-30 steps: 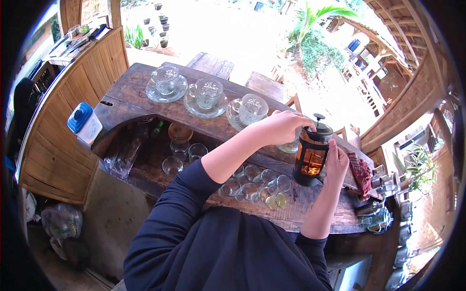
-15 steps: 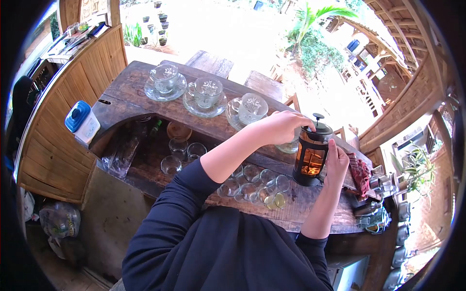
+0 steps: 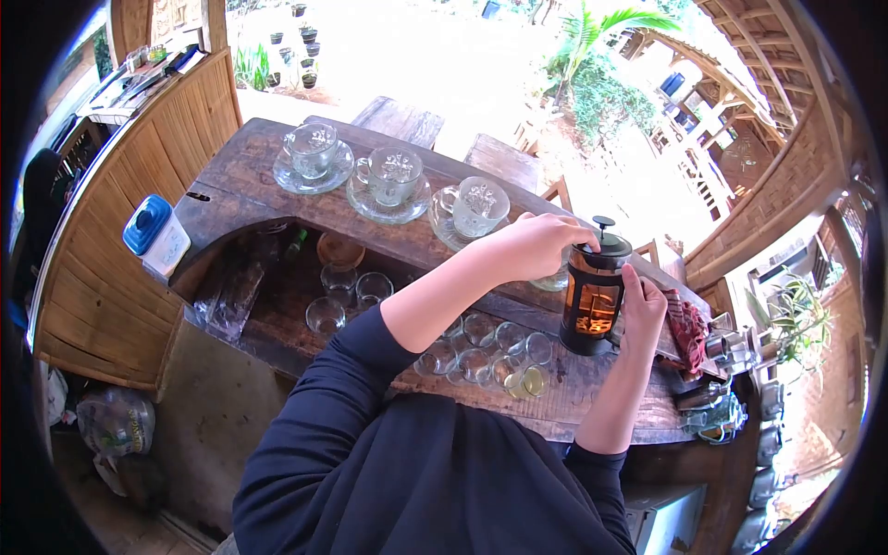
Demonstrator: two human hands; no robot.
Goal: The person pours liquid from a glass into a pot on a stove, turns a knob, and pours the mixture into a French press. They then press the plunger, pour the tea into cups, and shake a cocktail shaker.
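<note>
Scarcely shifted: both hands' fingers clamped on the French press (image 3: 593,298), dark wooden counter (image 3: 240,199), open-air hut.

The person wore a dark navy long-sleeved top (plain, no visible markings), its sleeves pushed up past the wrists, leaving the left hand (image 3: 532,245) and right hand (image 3: 642,310) bare.

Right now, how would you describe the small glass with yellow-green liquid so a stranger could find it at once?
Start at the curved wooden counter, then go to its lower shelf, where small clear glasses cluster beside the black French press that both hands touch. The glass with yellow-green liquid stands at the near edge of that cluster. Its neighbours look empty; it alone holds coloured liquid.
</note>
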